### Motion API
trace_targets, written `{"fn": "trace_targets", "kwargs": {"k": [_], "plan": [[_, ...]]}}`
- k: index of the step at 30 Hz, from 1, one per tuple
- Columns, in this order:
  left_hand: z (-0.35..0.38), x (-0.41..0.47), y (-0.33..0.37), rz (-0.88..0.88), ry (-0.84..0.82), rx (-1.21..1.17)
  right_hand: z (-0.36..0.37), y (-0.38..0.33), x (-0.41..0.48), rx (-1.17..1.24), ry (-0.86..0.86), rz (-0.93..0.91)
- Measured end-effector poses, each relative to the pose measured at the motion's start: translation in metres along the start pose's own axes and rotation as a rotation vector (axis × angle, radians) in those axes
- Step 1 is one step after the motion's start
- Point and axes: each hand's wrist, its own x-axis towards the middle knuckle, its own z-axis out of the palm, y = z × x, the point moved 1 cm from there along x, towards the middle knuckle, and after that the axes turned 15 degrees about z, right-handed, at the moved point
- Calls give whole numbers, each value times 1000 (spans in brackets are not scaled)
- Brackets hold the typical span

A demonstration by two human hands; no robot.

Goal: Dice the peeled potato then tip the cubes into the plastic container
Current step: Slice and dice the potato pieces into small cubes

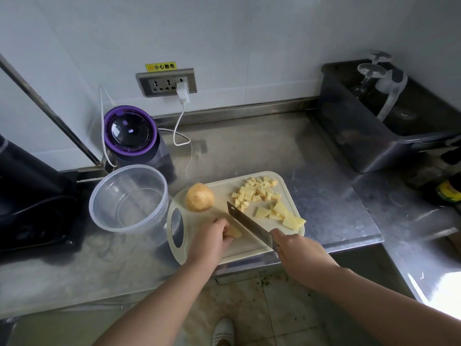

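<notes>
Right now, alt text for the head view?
The left hand holds a potato piece on the board while the right hand grips a knife, blade beside it. Cubes and slices lie further right; a potato chunk and clear container sit left.

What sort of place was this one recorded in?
Probably a commercial or canteen-style kitchen prep area: a stainless steel counter, a cutting board with diced potato and a knife, and a wall socket under a yellow warning label.
</notes>
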Motion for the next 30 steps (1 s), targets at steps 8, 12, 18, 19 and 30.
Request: {"fn": "trace_targets", "kwargs": {"k": [8, 12, 18, 19, 30], "plan": [[-11, 9, -1, -71, -39, -95, -10, 8, 2, 2, 35, -39], [-5, 8, -2, -73, -75, -74, -4, 6, 6, -13, 0, -52], [1, 11, 5, -82, 8, -72, 3, 0, 2, -31, -22, -51], [1, 13, 6, -80, 19, -70, 2, -1, 3, -28, -19, -42], [0, 5, 5, 70, 83, -7, -1, -6, 2, -64, -13, -57]]}}
